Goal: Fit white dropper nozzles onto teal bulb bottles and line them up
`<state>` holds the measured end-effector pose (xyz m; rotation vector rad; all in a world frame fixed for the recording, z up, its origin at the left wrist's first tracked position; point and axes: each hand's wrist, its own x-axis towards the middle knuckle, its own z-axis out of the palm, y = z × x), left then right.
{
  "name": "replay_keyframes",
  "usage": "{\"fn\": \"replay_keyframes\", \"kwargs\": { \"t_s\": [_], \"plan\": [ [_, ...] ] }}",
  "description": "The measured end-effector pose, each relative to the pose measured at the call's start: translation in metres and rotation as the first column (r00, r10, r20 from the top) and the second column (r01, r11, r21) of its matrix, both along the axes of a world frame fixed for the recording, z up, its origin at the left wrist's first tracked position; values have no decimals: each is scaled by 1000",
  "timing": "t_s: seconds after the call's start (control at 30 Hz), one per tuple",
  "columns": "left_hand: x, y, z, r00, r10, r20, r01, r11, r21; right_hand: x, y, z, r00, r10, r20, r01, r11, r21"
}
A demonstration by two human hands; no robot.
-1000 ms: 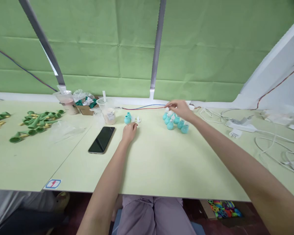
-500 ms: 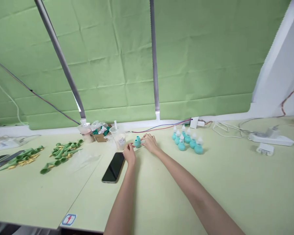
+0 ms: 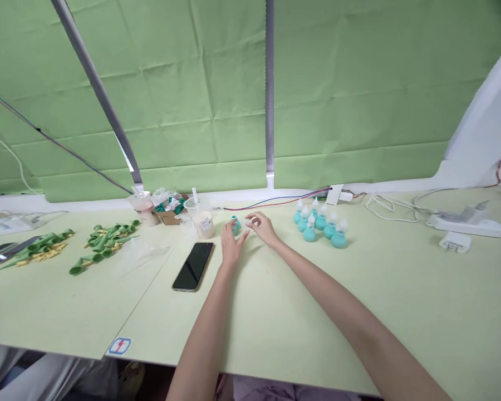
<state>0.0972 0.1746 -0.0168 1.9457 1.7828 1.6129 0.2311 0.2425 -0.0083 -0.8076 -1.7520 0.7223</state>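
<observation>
A small teal squeeze bottle (image 3: 235,221) with a bare open neck stands between my hands, partly hidden by my left fingers. My left hand (image 3: 232,245) is right at its near side, thumb and fingers apart. To the right of the bottle, my right hand (image 3: 264,228) has its thumb and fingers curled together at a small whitish piece, too small and blurred to name. Farther right stands a group of several teal bottles (image 3: 309,233) topped with pointed white tips.
A black phone (image 3: 193,267) lies left of my left forearm. Behind it are a drink cup (image 3: 202,223), a small cardboard box (image 3: 170,217) and another cup (image 3: 145,210). Green cone-shaped pieces (image 3: 104,250) lie at left. A power strip (image 3: 470,226) and cables are at right.
My left hand has moved in toward the bottle and spread its thumb and fingers. My right hand has shifted slightly right. Two teal bottles showed between my hands before; one shows now.
</observation>
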Motion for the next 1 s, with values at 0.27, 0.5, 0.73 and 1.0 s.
{"fn": "replay_keyframes", "kwargs": {
  "t_s": [0.27, 0.5, 0.73, 1.0],
  "plan": [
    [2, 9, -9, 957, -197, 214, 244, 943, -224, 15, -12, -24, 978, 118, -170, -155, 961, -227],
    [3, 9, -12, 979, -172, 111, 191, 964, -188, 32, 6, -24, 900, -364, 241, 397, 912, -106],
    [6, 9, -14, 972, -213, 99, 230, 949, -217, 31, 20, -31, 819, -364, 444, 444, 891, -88],
    [9, 8, -7, 888, -338, 313, 406, 895, -184, 31, 23, -33, 792, -378, 480, 454, 889, -48]
  ]
}}
